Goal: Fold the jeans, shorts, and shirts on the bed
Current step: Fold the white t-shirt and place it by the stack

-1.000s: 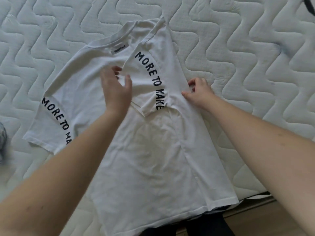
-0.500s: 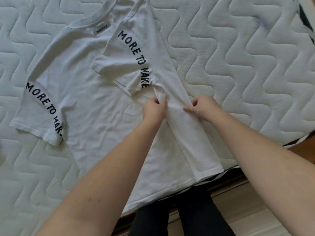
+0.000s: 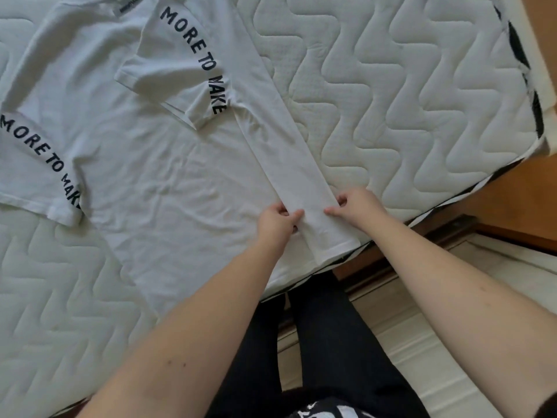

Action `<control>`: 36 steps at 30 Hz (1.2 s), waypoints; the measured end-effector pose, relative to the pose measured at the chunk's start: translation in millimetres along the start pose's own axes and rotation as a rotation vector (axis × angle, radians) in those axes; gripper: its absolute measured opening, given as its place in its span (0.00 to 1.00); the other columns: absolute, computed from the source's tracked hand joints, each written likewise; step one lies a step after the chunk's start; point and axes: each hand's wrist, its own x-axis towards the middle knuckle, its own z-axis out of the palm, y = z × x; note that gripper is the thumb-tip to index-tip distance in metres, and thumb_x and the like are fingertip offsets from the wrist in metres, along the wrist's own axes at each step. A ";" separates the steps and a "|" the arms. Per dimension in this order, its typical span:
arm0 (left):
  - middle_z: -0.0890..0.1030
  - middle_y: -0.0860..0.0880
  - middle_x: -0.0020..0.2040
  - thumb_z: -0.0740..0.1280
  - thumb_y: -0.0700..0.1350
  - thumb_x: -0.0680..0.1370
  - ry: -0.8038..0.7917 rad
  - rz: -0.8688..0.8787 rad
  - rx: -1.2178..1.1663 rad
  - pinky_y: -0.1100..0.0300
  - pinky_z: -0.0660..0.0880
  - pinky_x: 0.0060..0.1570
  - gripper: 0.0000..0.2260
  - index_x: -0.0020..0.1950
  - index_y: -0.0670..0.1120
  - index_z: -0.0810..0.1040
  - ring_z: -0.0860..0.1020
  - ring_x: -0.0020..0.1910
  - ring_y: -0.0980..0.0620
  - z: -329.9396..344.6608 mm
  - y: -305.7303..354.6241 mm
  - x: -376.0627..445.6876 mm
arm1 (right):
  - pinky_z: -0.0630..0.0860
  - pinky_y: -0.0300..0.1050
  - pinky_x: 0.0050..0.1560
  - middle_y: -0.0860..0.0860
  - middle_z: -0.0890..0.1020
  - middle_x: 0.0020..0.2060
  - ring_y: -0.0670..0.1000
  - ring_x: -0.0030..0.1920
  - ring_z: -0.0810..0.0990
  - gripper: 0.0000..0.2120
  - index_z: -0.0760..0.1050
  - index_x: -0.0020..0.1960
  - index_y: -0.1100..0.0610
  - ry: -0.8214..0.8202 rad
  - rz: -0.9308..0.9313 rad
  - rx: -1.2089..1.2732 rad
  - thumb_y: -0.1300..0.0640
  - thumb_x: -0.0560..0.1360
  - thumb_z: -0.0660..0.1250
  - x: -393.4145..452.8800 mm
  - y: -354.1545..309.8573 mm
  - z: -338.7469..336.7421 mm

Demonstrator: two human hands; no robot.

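Observation:
A white T-shirt point(image 3: 156, 176) with black "MORE TO MAKE" lettering on both sleeves lies flat on the quilted white mattress point(image 3: 391, 101). Its right side is folded inward as a long narrow strip point(image 3: 289, 164), and the right sleeve lies folded over the chest. My left hand point(image 3: 275, 220) pinches the strip's inner edge near the hem. My right hand point(image 3: 355, 205) pinches the strip's outer edge opposite it. The hem reaches the mattress's near edge.
The mattress's near edge point(image 3: 452, 203) runs diagonally at the right, with a wooden bed frame point(image 3: 524, 188) and floor beyond. My dark-trousered legs point(image 3: 319, 342) stand against the bed. Bare mattress lies to the right and lower left of the shirt.
Both hands slid down the folded strip from the armpit area toward the hem, flattening it. The view shifted so the shirt sits higher and further left.

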 end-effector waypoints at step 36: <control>0.82 0.54 0.42 0.59 0.48 0.82 0.075 0.267 0.456 0.61 0.73 0.37 0.08 0.49 0.52 0.78 0.81 0.40 0.58 -163.1 49.2 24.7 | 0.71 0.43 0.51 0.52 0.80 0.49 0.52 0.51 0.77 0.08 0.77 0.56 0.57 0.502 -0.349 0.267 0.58 0.79 0.63 8.5 -141.2 8.7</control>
